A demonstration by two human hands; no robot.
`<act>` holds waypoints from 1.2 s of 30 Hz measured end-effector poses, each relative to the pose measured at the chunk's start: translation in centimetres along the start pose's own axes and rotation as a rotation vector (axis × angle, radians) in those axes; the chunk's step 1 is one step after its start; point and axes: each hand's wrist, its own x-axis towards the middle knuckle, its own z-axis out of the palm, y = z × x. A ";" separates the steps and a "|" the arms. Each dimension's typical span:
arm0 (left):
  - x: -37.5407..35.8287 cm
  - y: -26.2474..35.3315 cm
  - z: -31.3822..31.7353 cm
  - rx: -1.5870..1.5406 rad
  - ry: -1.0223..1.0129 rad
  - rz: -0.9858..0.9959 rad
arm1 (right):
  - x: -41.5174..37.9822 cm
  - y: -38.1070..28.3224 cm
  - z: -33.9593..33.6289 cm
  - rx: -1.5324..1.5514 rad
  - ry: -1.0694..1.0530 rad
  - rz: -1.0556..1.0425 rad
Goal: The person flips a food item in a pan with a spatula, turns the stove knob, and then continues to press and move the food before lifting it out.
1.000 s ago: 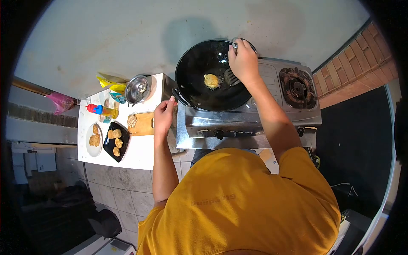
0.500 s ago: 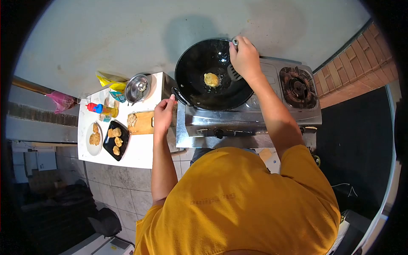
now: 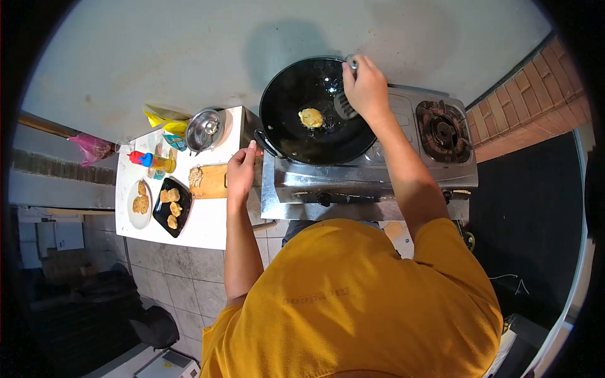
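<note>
My right hand [image 3: 365, 88] is wrapped round the handle of a slotted spatula [image 3: 345, 107], whose dark blade reaches down into the black wok [image 3: 283, 94]. To the left of the blade, a golden, battered piece of food [image 3: 311, 118] sits in the shiny oil at the bottom of the wok. My left hand [image 3: 241, 171] is beside the wok's loop handle [image 3: 267, 143], thumb tip close to it and fingers curled in; I cannot tell what they hold, if anything. Past that hand lies a wooden cutting board [image 3: 211, 183] with chopped pale pieces [image 3: 196, 177] on it.
The wok stands on a steel gas stove [image 3: 378, 183], with a second burner [image 3: 444, 131] at right. On the white table [image 3: 205, 233] are a black plate [image 3: 165, 220] and a white plate [image 3: 133, 217] of fried pieces, a metal bowl [image 3: 196, 132] and a capped bottle [image 3: 165, 164].
The food has shifted slightly left in the wok. The spatula blade has moved a little up and left, away from the food. My left hand stays nearly still.
</note>
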 end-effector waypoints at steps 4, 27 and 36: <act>0.1 0.1 0.0 0.008 0.001 -0.025 | 0.2 -0.2 -0.3 0.014 0.003 0.055; -0.1 0.1 0.4 -0.004 0.000 0.018 | 0.5 0.3 -0.5 0.062 -0.057 0.093; -0.2 -0.1 0.1 0.016 0.004 -0.004 | 0.5 0.4 -0.3 0.066 0.002 0.041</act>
